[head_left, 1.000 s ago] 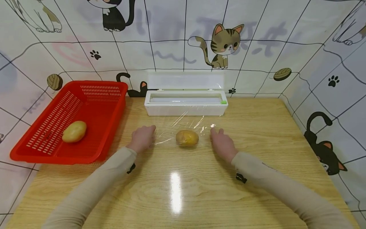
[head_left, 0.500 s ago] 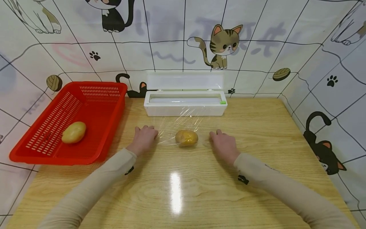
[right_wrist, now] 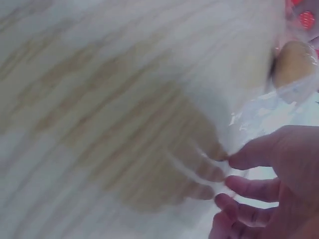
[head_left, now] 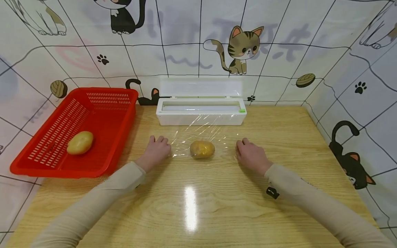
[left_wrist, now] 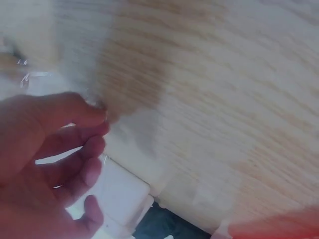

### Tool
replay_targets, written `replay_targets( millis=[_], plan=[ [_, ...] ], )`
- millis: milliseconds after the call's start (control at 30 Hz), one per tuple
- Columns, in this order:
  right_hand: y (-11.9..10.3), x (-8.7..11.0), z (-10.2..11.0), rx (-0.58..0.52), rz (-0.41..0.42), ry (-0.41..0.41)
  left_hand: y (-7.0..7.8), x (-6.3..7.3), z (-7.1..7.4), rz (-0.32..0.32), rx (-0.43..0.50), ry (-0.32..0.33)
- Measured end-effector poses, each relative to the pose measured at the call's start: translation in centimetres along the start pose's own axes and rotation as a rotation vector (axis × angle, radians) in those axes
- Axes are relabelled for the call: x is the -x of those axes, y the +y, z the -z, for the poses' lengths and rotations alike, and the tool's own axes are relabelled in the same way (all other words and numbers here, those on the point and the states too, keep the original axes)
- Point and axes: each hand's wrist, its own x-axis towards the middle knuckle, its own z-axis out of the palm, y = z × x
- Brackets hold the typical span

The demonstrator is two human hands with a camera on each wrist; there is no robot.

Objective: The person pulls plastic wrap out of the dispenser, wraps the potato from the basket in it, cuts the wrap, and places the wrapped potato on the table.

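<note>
A yellow-brown potato (head_left: pixel 202 149) lies on the table under clear plastic wrap (head_left: pixel 183 146). The wrap stretches from a white wrap dispenser (head_left: pixel 201 119), its lid raised, toward me. Left of the potato, my left hand (head_left: pixel 155 151) pinches the wrap's edge between thumb and forefinger; the left wrist view shows the other fingers (left_wrist: pixel 89 172) loosely bent. On the opposite side my right hand (head_left: pixel 252 155) holds the wrap's other edge at the fingertips. In the right wrist view, thumb and forefinger nearly meet there, and the thin film is hard to make out.
A red perforated basket (head_left: pixel 121 137) stands at the left with one pale potato (head_left: pixel 80 142) inside. A green slider (head_left: pixel 242 110) sits on the dispenser's right end. Behind the wooden table (head_left: pixel 229 210) rises a cat-patterned wall covering (head_left: pixel 183 27).
My right hand has moved outward to the right, and the wrap now spreads wider toward it. The left hand has shifted only slightly. The potato and dispenser stay in place.
</note>
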Motion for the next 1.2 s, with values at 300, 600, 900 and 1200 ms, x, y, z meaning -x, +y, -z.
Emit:
replay_targets(
  millis=[300,600,900,1200],
  plan=[
    [-1.1,0.3,1.4,-0.185,0.227,0.003,1.8,1.4,2.3,-0.124,0.18,0.173],
    [-1.4,1.4,-0.6,-0.194,0.237,-0.083,3.4,2.0,1.4,-0.107,0.339,-0.042],
    [-2.0,0.8,1.1,-0.264,0.187,-0.088,3.6,2.0,2.9,0.029,0.33,-0.068],
    [-6.4,-0.1,3.2,-0.247,0.265,0.034,6.1,-0.3,3.8,-0.06,0.501,0.154]
  ],
)
